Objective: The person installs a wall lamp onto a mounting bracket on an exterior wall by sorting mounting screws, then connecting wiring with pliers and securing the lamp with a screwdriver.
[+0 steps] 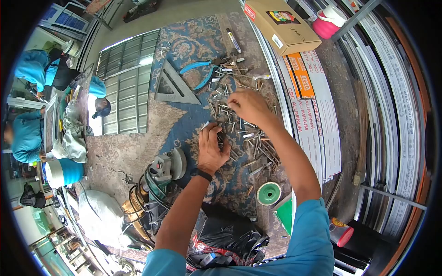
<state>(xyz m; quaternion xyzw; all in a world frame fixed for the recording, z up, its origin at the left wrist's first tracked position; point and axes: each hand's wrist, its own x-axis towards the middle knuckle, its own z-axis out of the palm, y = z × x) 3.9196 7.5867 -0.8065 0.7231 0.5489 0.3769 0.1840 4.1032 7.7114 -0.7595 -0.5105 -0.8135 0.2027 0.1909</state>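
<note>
My left hand (214,148), with a dark band at the wrist, curls down at the left side of a loose pile of screws and bolts (262,149). Its fingers are bent inward, and what lies under them is hidden. Over the upper part of the pile, my right hand (248,105) has its fingertips pinched together; whatever they grip is too small to name. Beyond the hands lie blue-handled pliers (206,82) and a grey triangular square (175,87). A marker pen (233,40) rests farther up on the patterned carpet (184,133).
An angle grinder (161,170) with its cable sits left of my forearm. Nearby are a green disc (269,193) and a black plastic bag (230,230). Wrapped aluminium profiles (308,119) and a cardboard box (281,27) border the right. Co-workers (27,135) are at the far left.
</note>
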